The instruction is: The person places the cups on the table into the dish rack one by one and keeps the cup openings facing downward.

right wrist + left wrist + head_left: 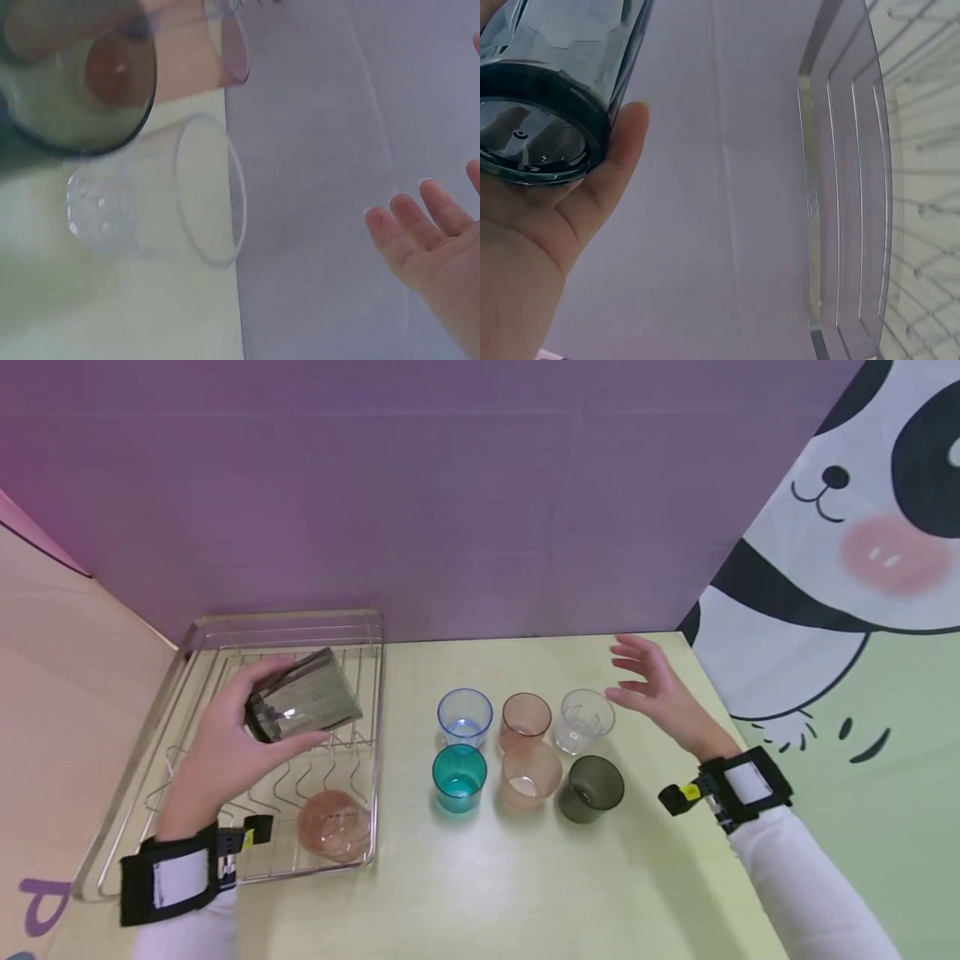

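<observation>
My left hand (217, 752) grips a smoky grey glass (311, 697) above the wire rack (380, 693). The glass lies tilted on its side, its mouth to the right and its thick base (592, 127) towards the palm. An upside-down-looking pinkish glass (333, 827) sits in the rack's front right corner. On the right, my right hand (663, 693) is held in the air with loose fingers, just beside a clear glass (585, 720). In the right wrist view, a gap separates the fingertips (382, 225) from that clear glass (150, 202).
Beside the clear glass stand a blue-rimmed glass (465, 717), an amber glass (526, 720), a teal glass (459, 779), a peach glass (531, 775) and a dark grey glass (592, 789). A purple cloth wall (525, 527) rises behind the table (510, 893).
</observation>
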`<control>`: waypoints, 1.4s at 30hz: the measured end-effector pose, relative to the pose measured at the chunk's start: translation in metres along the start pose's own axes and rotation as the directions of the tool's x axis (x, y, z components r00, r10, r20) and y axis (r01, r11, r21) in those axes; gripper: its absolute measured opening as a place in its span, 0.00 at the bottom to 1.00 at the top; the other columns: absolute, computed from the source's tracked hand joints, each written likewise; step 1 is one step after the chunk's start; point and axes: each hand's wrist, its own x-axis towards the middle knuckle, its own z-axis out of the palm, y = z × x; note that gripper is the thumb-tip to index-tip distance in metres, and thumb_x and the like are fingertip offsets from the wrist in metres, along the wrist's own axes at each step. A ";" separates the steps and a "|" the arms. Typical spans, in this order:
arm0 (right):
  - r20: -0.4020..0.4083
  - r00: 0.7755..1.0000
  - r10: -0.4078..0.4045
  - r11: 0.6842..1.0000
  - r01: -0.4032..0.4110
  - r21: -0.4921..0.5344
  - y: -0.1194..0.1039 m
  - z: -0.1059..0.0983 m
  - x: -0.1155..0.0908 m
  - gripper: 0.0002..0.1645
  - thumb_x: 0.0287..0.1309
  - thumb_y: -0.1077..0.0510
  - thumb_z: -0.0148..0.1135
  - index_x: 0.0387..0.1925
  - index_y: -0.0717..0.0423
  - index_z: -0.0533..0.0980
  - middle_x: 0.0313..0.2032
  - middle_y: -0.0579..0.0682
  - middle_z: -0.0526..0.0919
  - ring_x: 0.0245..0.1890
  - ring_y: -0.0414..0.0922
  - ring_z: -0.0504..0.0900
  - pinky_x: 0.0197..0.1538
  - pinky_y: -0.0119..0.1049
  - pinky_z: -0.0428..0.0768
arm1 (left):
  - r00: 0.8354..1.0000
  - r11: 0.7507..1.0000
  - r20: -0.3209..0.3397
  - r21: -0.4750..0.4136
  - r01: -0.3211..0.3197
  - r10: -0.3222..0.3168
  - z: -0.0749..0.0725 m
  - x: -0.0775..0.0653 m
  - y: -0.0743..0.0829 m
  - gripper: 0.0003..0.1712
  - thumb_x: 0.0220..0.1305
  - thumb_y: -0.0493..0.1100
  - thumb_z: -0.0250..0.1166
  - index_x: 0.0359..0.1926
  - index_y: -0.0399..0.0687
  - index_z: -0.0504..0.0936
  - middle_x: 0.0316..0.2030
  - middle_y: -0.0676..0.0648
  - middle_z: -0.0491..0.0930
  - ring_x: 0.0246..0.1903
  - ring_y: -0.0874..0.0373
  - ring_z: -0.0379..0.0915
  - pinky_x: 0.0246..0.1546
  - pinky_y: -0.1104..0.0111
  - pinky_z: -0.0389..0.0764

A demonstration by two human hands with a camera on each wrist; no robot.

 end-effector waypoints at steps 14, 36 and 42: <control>-0.031 0.995 0.090 0.996 -0.091 -0.026 0.023 -0.011 -0.002 0.46 0.66 0.58 0.61 0.76 0.54 0.46 0.72 0.62 0.56 0.71 0.61 0.58 0.54 0.16 0.72 | 0.995 0.991 0.092 0.120 -0.055 0.044 -0.021 -0.014 -0.015 0.53 0.45 0.49 0.81 0.71 0.48 0.63 0.61 0.38 0.72 0.55 0.43 0.69 0.49 0.38 0.73; -0.027 0.981 0.190 0.980 -0.191 -0.046 0.032 -0.018 -0.005 0.48 0.67 0.52 0.60 0.77 0.51 0.42 0.75 0.63 0.50 0.73 0.65 0.54 0.68 0.66 0.64 | 0.973 0.953 0.222 0.304 -0.009 -0.061 -0.039 -0.039 -0.034 0.56 0.45 0.61 0.78 0.70 0.42 0.63 0.59 0.31 0.72 0.48 0.34 0.75 0.35 0.42 0.80; -0.024 0.980 0.197 0.979 -0.198 -0.045 0.032 -0.018 -0.004 0.49 0.67 0.52 0.60 0.77 0.50 0.42 0.75 0.62 0.50 0.74 0.64 0.54 0.69 0.66 0.64 | 0.948 0.933 0.297 0.360 0.000 -0.115 -0.036 -0.042 -0.038 0.55 0.46 0.65 0.76 0.68 0.45 0.65 0.58 0.32 0.75 0.49 0.36 0.75 0.37 0.44 0.79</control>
